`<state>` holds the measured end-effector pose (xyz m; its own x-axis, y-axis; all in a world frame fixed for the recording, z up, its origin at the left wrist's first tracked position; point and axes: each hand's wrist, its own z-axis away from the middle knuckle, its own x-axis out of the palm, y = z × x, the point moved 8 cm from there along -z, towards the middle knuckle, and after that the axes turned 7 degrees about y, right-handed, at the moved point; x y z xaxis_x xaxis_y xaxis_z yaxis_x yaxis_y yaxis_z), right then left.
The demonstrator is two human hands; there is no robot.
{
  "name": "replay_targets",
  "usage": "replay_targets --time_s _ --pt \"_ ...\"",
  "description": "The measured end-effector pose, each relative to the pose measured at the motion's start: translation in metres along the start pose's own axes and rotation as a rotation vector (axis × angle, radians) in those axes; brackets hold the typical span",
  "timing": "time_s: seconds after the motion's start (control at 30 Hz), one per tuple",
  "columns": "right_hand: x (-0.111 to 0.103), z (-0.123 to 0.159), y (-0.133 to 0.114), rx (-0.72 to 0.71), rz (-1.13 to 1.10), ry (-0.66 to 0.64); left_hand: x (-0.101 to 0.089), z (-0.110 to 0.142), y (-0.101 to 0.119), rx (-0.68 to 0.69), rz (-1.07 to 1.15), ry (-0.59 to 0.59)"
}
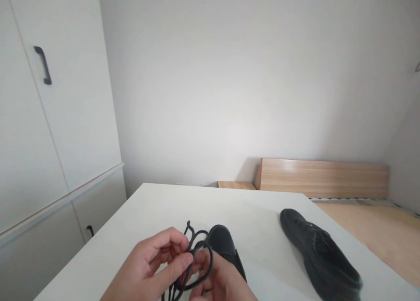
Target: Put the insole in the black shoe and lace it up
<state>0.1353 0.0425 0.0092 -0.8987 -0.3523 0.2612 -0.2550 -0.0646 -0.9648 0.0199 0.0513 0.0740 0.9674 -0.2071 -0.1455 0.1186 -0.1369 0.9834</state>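
A pale wall (223, 82) fills the back of the room, with a white cabinet (78, 95) along the left side; a dark upper handle (43, 64) is fixed to its tall door and a dark lower handle (90, 230) sits on the section below. At the far right stand a wood-grain headboard (324, 176) and a tan bed base (364, 222), with a low wooden top (236, 185) just beside the headboard. In front of all this is a white table (256, 213). Near its front edge, toward the middle, a black cord (211, 262) is gathered in several loops between the two hands, with strands hanging below the fingers. The left hand (154, 266) pinches it narrowly between thumb and forefinger, the other fingers curled in. The right hand (226, 279) is just beside it, fingers bent behind the largest loop; whether they close on the cord cannot be told, as they are partly hidden. Just beyond the right hand lies the near shoe (221, 239), black and round-toed, its rear part covered by that hand. Well apart on the right, the laced shoe (316, 253), also black, rests with its toe pointing away from the person.
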Motion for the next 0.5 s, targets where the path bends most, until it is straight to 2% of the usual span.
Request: replay_targets --time_s 0.1,0.2,0.3,0.37,0.43,0.47,0.5 --pt "-0.008 -0.006 -0.011 -0.105 -0.016 0.065 0.015 0.0 -0.002 -0.014 0.048 -0.043" --pt "-0.024 -0.009 -0.023 -0.082 0.125 0.109 0.011 -0.003 -0.006 -0.028 0.106 0.038" --pt "-0.037 -0.007 -0.036 -0.044 0.284 0.119 0.003 -0.003 -0.014 -0.109 0.209 0.109" --pt "-0.043 -0.001 -0.057 -0.177 0.467 0.181 -0.003 -0.001 -0.02 -0.157 0.286 0.162" --pt "-0.046 0.013 -0.085 -0.4 0.633 0.329 -0.012 0.001 -0.021 -0.155 0.34 0.237" --pt "-0.045 0.019 -0.095 -0.481 0.669 0.385 -0.017 0.002 -0.021 -0.131 0.348 0.271" --pt "-0.041 0.022 -0.098 -0.499 0.658 0.377 -0.02 0.003 -0.019 -0.106 0.343 0.298"
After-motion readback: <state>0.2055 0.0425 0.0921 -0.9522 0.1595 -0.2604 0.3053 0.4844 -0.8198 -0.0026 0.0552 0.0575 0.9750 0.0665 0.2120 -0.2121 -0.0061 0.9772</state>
